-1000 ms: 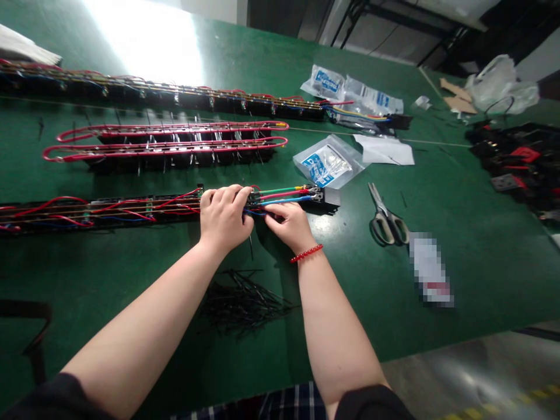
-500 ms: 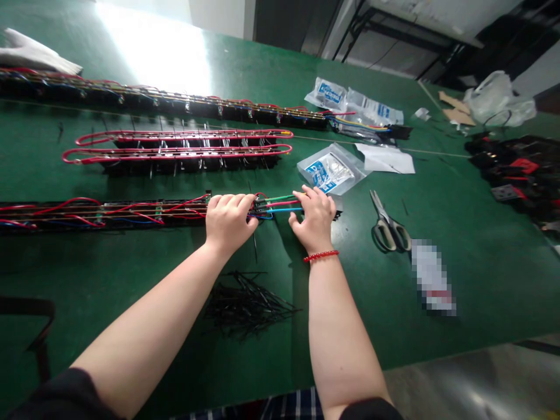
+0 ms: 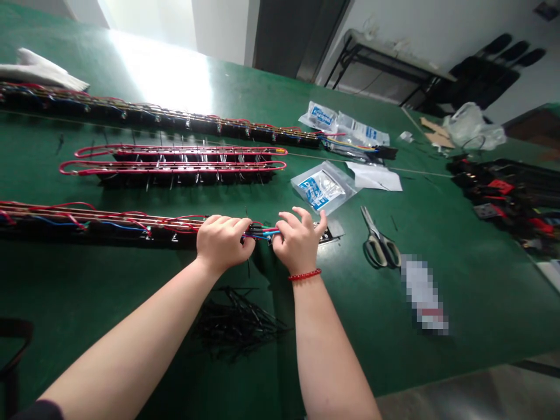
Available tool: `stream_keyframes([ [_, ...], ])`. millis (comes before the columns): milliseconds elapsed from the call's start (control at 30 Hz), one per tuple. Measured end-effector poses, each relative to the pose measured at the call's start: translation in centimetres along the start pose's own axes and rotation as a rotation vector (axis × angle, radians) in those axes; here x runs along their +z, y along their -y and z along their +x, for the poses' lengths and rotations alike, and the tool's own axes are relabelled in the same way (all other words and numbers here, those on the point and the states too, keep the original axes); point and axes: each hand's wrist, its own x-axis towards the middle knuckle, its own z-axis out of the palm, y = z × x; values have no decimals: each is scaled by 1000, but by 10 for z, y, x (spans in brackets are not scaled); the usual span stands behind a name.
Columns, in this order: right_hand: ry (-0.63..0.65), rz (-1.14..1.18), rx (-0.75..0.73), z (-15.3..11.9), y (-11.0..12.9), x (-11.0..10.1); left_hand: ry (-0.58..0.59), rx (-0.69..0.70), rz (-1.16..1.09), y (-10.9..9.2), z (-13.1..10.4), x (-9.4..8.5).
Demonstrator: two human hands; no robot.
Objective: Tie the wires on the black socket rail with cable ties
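Note:
A long black strip with red, blue and copper-coloured wires (image 3: pixel 109 224) lies across the left of the green table. My left hand (image 3: pixel 224 242) is wrapped round the right end of this wire bundle. Just right of it, my right hand (image 3: pixel 298 240), with a red bead bracelet at the wrist, pinches the coloured wires (image 3: pixel 265 232) between thumb and forefinger, the other fingers raised. Part of a black perforated end piece (image 3: pixel 326 235) shows beyond my right hand. A pile of black cable ties (image 3: pixel 238 324) lies below my hands.
Behind are strips with red loops (image 3: pixel 175 167) and a longer wired strip (image 3: pixel 175 116). Scissors (image 3: pixel 380 245) and a blurred packet (image 3: pixel 424 294) lie to the right. Plastic bags (image 3: pixel 324 186), white paper (image 3: pixel 374 176) and black-and-red parts (image 3: pixel 494 192) are farther off.
My right hand has moved closer to my left and closed on the wires, which were spread apart and are now bunched together. The view has tilted up slightly.

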Motion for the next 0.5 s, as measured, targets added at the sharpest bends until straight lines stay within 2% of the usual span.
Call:
stream_keyframes([
  [133, -13, -54, 12, 3, 3, 1, -9, 37, -8, 0, 0, 2],
  [267, 76, -98, 24, 11, 0, 3, -3, 77, -30, -1, 0, 1],
  [367, 205, -83, 40, 25, -7, 3, -32, 80, -22, -3, 1, -2],
  [500, 510, -5, 73, 49, -20, -3, -107, 38, -26, -3, 2, -3],
])
